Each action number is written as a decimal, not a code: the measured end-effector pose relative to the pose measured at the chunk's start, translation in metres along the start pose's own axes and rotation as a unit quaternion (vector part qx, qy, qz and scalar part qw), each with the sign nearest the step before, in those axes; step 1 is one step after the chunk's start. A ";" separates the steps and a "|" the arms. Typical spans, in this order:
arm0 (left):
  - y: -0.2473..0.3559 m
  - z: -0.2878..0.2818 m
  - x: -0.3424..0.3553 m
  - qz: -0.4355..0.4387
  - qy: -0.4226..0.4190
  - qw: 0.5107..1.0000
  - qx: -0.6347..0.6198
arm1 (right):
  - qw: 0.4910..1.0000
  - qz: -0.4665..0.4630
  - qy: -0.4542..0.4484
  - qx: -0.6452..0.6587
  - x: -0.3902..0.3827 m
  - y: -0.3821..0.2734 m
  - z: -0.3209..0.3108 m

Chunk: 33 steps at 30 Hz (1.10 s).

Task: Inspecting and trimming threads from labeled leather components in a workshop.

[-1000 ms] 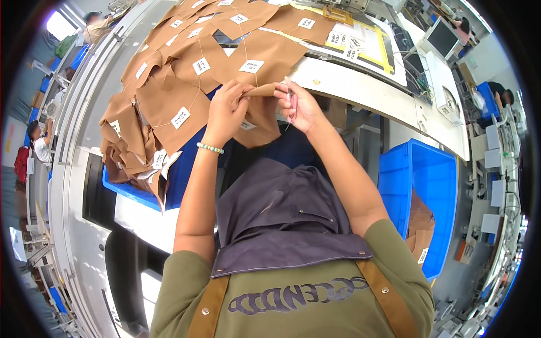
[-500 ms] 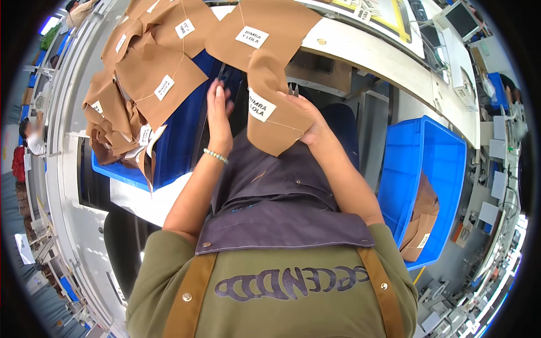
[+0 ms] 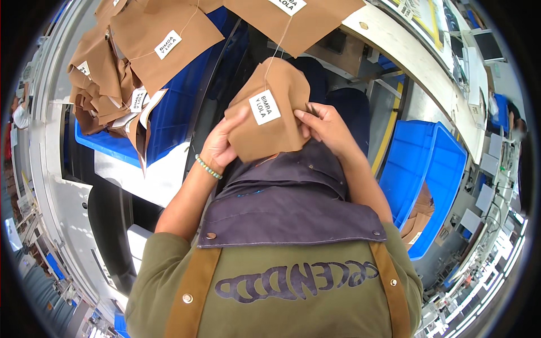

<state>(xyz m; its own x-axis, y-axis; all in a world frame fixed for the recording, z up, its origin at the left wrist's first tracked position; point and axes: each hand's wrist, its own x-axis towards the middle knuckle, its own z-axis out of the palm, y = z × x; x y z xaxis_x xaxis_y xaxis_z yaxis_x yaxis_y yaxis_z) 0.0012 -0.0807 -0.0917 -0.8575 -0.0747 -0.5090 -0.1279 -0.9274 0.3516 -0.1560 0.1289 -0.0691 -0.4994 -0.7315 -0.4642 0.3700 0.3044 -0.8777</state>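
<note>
In front of my apron I hold a brown fabric piece with a white label stitched on it. My left hand is closed on its left edge, thumb on top. My right hand pinches its right edge between thumb and fingers. A small dark pointed tip, like that of thread snips, shows by the right fingers; the rest is hidden in the hand. A thread runs up from the held piece to another labelled brown piece, which hangs over the table edge.
At the left, a blue bin carries a heap of labelled brown pieces spilling over its rim. Another blue bin at the right has a few brown pieces inside. The white table edge curves across the far right.
My left hand, open and apart before, now grips the left edge of the fabric piece. The piece is spread flatter and further from the piece on the table, thread drawn out between them.
</note>
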 end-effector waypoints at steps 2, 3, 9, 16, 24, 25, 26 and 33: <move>0.000 0.001 0.000 0.022 0.053 0.992 0.113 | 0.978 -0.072 0.115 -0.157 0.011 0.016 -0.013; 0.001 0.000 0.001 0.089 0.065 0.974 0.197 | 0.920 -0.132 0.191 -0.316 0.012 0.002 -0.022; -0.001 0.001 -0.016 0.263 0.090 0.843 0.461 | 0.919 -0.271 0.060 -0.280 0.037 -0.074 0.009; 0.036 0.003 -0.043 0.379 0.175 0.690 0.591 | 0.698 -0.341 0.033 -0.629 0.089 -0.076 0.014; 0.045 -0.008 -0.040 0.371 0.210 0.669 0.609 | 0.619 -0.401 0.080 -0.671 0.092 -0.054 0.003; 0.043 -0.008 -0.038 0.370 0.207 0.671 0.609 | 0.622 -0.406 0.106 -0.661 0.091 -0.052 0.002; 0.042 -0.008 -0.037 0.352 0.213 0.715 0.566 | 0.621 -0.405 0.108 -0.662 0.090 -0.051 0.002; 0.041 -0.038 -0.024 0.257 0.241 0.917 0.190 | 0.663 -0.409 0.171 -0.603 0.069 -0.054 0.011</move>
<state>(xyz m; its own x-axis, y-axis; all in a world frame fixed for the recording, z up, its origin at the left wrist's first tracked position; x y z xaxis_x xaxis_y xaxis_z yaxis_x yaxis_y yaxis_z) 0.0354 -0.1312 -0.0952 -0.5460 -0.7031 -0.4554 -0.0119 -0.5371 0.8434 -0.2021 0.0549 -0.0524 -0.3706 -0.8346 0.4076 -0.9273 0.3078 -0.2129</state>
